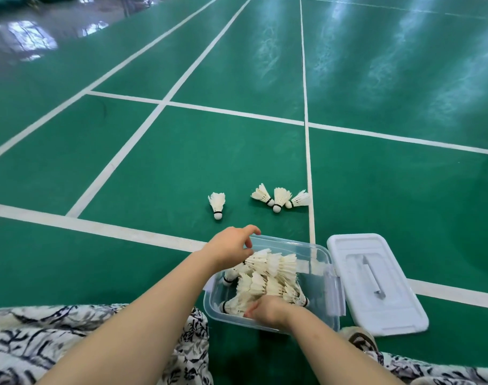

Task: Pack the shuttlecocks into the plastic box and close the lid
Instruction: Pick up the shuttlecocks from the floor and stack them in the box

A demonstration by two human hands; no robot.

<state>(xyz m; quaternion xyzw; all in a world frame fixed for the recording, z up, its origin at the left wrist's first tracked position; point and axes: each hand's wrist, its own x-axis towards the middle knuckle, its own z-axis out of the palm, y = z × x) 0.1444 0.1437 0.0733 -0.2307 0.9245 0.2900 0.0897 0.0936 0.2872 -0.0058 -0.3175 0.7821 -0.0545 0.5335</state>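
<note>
Black-and-white patterned fabric (pixel 28 345) drapes the lap. Right hand (pixel 267 309) sinks into white feather shuttlecocks (pixel 270 270) heaped in the clear plastic box (pixel 287 241), its grasp hidden. Left hand (pixel 231 245) hovers released over the rim. White lid (pixel 376 284) lies alongside. Four loose shuttlecocks (pixel 217 205) rest on the glossy green court floor (pixel 181 162).

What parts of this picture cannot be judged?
Head view: the right hand's grip; the hand is buried among the white feather shuttlecocks in the clear plastic box and covers what it holds.
Head view: the count of those shuttlecocks; they overlap in a heap.
Head view: the brown shoe, partly hidden behind the white plastic lid.
</note>
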